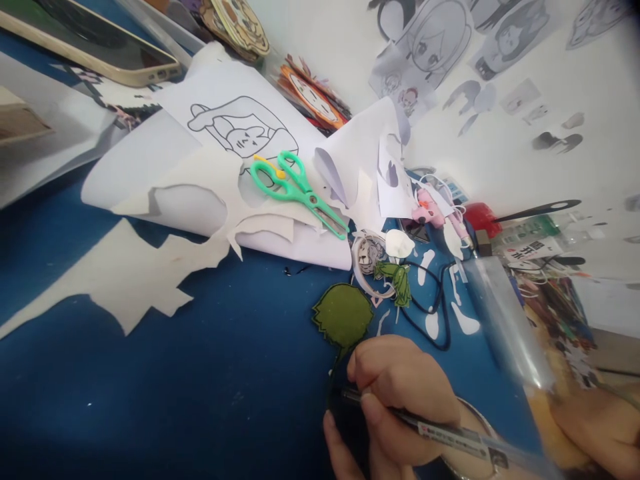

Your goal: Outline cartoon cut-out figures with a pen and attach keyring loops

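My right hand (405, 387) is closed round a clear-barrelled black pen (450, 437), its tip pointing left. Just beyond the knuckles lies a dark green paper cutout (344, 312) with a jagged edge and a narrow strip running down toward the pen tip. At the bottom edge, fingers of my left hand (340, 450) show in part, with one fingertip against the dark lower end of that strip. Most of this hand is out of frame. A smaller green cutout (397, 280) rests on a tape roll (361, 272) farther off.
Green-handled scissors (300, 193) lie on a curled white sheet (320, 247) with a line drawing. Paper scraps (125, 273) spread to the left, near a phone (100, 47). A black cord (444, 313) and a clear plastic tube (510, 320) lie to the right. A blurred hand (600, 427) shows at the right edge.
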